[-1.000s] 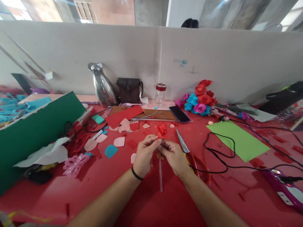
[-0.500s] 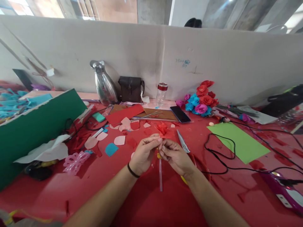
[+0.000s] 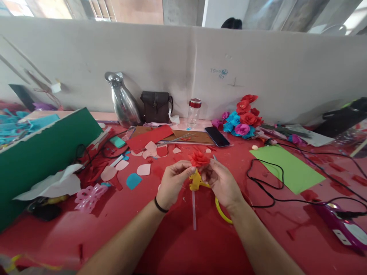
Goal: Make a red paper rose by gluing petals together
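Note:
A red paper flower (image 3: 198, 157) with ruffled petals is held up over the middle of the table. My left hand (image 3: 174, 182) pinches its base from the left, thumb and forefinger together. On the other side, my right hand (image 3: 225, 182) has its thumb and fingers closed at the petals' right edge. Just below the flower lies a yellow glue gun (image 3: 195, 181), a clear glue stick (image 3: 194, 214) sticking out of it toward me. Scissors with a yellow handle (image 3: 222, 212) are partly covered by my right hand.
Paper petals (image 3: 134, 181) lie scattered to the left near a pink plastic piece (image 3: 90, 198). Behind are a phone (image 3: 218, 136), a glass jar (image 3: 194, 114), a steel jug (image 3: 124, 103) and a paper bouquet (image 3: 243, 120). Black cable (image 3: 266, 206) crosses beside green paper (image 3: 298, 173) at right.
The hands have parted slightly, and the right hand has moved from the flower's base up to its petals. More of the flower, the glue gun and the yellow scissor handle now shows.

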Demonstrator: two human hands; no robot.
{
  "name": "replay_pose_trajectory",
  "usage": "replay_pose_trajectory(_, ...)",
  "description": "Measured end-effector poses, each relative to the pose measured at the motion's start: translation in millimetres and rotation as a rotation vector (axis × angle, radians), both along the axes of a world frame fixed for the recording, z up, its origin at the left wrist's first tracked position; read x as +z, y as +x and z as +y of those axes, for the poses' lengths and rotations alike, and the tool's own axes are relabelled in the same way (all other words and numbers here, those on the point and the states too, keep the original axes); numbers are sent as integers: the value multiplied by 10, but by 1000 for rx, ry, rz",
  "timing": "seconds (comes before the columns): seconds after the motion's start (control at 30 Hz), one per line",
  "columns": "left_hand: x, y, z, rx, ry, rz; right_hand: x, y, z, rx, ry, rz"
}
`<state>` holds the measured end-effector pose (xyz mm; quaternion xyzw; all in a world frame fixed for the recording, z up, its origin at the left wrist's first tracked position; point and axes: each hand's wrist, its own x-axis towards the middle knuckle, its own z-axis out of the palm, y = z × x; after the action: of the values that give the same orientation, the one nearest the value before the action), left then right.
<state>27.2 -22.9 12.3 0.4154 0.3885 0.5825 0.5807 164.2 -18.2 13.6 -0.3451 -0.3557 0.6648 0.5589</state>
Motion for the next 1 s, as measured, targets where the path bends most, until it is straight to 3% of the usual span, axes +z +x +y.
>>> replay_pose_trajectory(0.23,-64,30,14,-17,-12,125,45,39,34,-17,-124,68)
replay_pose_trajectory(0.4,-26,29,-6,8,41,214,28,66,54,-80,-138,21)
replay_pose_trajectory(0.73,-8,42,-49,-117,26,265,58,89,83,-131,-246,82)
replay_pose_trajectory(1.0,-17,56,-18,-59,15,366,100,182,125,-277,-168,135)
